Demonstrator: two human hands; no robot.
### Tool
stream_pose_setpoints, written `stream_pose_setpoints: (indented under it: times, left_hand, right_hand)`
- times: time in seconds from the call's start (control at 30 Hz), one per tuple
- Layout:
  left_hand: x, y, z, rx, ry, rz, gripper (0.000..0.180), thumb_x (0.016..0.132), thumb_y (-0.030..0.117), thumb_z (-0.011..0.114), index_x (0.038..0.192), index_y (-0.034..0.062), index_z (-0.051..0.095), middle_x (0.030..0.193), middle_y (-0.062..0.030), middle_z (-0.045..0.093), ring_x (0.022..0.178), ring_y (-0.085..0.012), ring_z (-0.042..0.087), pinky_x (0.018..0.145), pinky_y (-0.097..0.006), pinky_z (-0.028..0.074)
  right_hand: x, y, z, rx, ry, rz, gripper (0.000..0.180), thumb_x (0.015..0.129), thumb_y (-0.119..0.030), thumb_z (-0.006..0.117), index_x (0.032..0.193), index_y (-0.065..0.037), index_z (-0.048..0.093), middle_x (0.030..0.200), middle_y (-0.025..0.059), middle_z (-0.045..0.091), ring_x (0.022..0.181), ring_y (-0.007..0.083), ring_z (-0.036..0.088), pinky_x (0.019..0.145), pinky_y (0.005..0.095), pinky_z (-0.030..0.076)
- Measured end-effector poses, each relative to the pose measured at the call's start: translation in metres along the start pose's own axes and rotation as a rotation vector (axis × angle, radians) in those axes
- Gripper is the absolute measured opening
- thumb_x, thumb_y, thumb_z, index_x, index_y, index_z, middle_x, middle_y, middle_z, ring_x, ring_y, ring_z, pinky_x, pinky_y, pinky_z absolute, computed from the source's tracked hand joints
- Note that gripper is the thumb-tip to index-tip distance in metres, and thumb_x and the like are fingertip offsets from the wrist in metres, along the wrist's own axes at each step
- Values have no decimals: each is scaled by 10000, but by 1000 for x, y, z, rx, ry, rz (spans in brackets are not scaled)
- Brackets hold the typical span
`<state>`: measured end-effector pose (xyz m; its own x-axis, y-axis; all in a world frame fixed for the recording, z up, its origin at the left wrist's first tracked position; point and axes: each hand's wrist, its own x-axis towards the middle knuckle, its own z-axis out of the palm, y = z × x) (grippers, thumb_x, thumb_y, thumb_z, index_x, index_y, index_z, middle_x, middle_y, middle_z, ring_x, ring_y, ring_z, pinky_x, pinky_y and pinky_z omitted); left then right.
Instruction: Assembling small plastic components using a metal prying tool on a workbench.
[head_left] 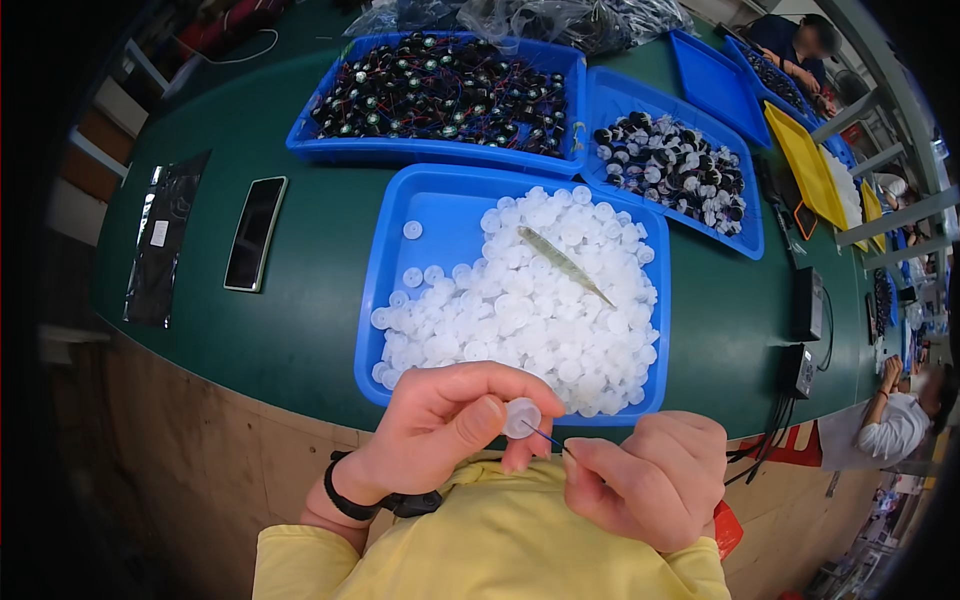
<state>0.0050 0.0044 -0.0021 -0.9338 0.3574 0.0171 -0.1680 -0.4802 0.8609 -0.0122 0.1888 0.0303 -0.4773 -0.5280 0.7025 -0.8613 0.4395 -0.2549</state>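
Near the table's front edge, my left hand (pixel 440 425) grips a small round translucent white plastic cap (pixel 521 418) between thumb and fingers. From the cap a thin dark blue wire (pixel 545 436) runs to my right hand (pixel 650 478), which pinches its other end between thumb and forefinger. Whatever else sits inside the cap is too small to tell. Just beyond my hands lies a blue tray (pixel 430 182) with a heap of similar white caps (pixel 530 315). A pale greenish, narrow strip (pixel 565 265) rests on top of the heap.
Farther back, one blue bin (pixel 345 150) holds black wired parts; another (pixel 748 225) holds black parts with white caps. A phone (pixel 256 235) and a black plastic bag (pixel 165 240) lie left. Black boxes with cables (pixel 806 303) stand right. Co-workers (pixel 895 425) sit along the right.
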Motion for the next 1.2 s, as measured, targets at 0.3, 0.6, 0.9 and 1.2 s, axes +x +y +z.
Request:
stream_pose_setpoints:
  times: [0.3,0.6,0.9,1.2]
  left_hand:
    - [0,2,-1,-45,-1,-10,418,913,320,477,984,-92,497,749,-157,587,569,-130,547,510,-230,431]
    - [0,-1,-10,-35,-89,-10,294,942,211,438,1054,-50,514,816,-70,569,658,-76,523,557,-192,408]
    - [0,2,-11,8,-46,-59,262,951,162,408,1018,-43,558,745,-36,548,616,-61,499,521,-182,382]
    - [1,1,-11,38,-28,-70,254,949,157,414,1032,-37,555,731,-47,549,580,-64,475,512,-190,377]
  right_hand:
    - [0,1,0,-24,-9,-30,168,600,5,663,751,20,592,523,-32,341,390,71,347,338,202,228]
    - [0,4,-1,-25,-58,-70,184,608,-5,638,783,31,594,531,-31,342,399,73,354,340,202,232]
    - [2,4,1,-22,-73,-87,199,590,-18,630,781,26,596,527,-29,347,401,73,355,335,202,218]
    - [-1,2,-1,-39,-96,2,189,610,-46,682,775,-2,602,523,-30,361,400,89,367,341,220,249]
